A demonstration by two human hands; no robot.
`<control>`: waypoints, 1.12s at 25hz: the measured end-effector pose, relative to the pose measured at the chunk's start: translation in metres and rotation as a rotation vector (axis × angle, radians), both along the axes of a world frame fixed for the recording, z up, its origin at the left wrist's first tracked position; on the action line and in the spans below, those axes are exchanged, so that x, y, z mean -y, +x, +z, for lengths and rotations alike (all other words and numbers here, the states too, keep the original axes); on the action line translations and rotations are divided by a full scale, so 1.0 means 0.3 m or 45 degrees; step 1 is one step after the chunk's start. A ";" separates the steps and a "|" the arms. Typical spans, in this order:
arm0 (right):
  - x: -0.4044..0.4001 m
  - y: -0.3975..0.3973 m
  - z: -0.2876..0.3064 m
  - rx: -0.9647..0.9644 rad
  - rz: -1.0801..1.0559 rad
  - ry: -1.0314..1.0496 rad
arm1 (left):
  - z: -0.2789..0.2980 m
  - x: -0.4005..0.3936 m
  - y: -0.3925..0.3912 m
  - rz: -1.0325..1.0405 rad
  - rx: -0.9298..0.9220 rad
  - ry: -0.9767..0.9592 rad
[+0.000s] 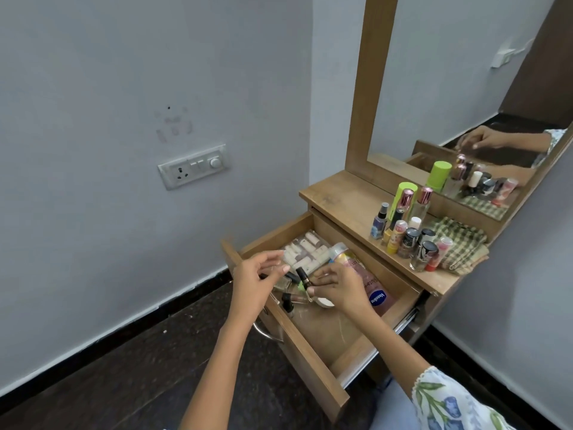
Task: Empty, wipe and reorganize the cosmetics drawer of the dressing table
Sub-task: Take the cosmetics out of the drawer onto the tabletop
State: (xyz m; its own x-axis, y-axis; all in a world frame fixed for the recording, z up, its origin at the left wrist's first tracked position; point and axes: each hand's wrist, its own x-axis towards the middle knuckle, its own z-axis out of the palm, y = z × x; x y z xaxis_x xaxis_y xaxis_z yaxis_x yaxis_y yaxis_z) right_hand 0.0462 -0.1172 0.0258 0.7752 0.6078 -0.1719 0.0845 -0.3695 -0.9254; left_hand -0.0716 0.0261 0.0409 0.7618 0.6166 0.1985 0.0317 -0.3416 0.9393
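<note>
Hands [336,287] over open drawer [313,364].

- One head-worn view only, looking forward and steeply down from above the open drawer [313,330].
- It sits close over the bench [350,197], tilted, facing the wall corner.
- The mirror [465,88] fills the upper right.

**Count around the open wooden drawer**

In the open wooden drawer [313,364]: one pink Vaseline lotion bottle [369,283], one clear case of pale lipsticks [307,251], several small dark-capped bottles, number unclear. Above the drawer: roughly a dozen upright bottles, one green checked cloth [459,243]. Two hands.
</note>
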 end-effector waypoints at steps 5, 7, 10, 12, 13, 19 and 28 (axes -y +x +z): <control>0.002 -0.035 0.072 -0.018 0.040 0.510 | 0.022 0.056 0.020 -0.118 0.033 -0.181; -0.012 -0.052 0.084 0.098 0.093 0.497 | 0.026 0.058 0.012 -0.089 0.128 -0.180; -0.031 -0.049 0.071 0.122 0.174 0.422 | 0.030 0.035 0.004 0.034 0.128 -0.144; -0.039 -0.034 0.037 0.227 0.184 0.156 | 0.031 0.019 -0.001 0.122 0.127 -0.126; -0.042 -0.027 0.013 0.343 0.231 -0.033 | 0.031 0.012 -0.003 0.155 0.129 -0.114; -0.080 -0.065 -0.100 0.745 0.636 -0.383 | 0.036 0.005 -0.014 0.193 0.101 -0.015; 0.124 -0.036 -0.009 0.659 0.213 -0.217 | 0.068 0.116 0.033 0.083 0.143 -0.025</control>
State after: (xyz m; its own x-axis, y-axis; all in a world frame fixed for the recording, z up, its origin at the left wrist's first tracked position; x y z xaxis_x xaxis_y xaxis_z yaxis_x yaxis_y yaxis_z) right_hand 0.0353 -0.1544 0.0230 0.6799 0.7267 0.0984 0.5815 -0.4526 -0.6761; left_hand -0.0616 -0.0087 0.0612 0.6937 0.6685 0.2680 -0.0529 -0.3239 0.9446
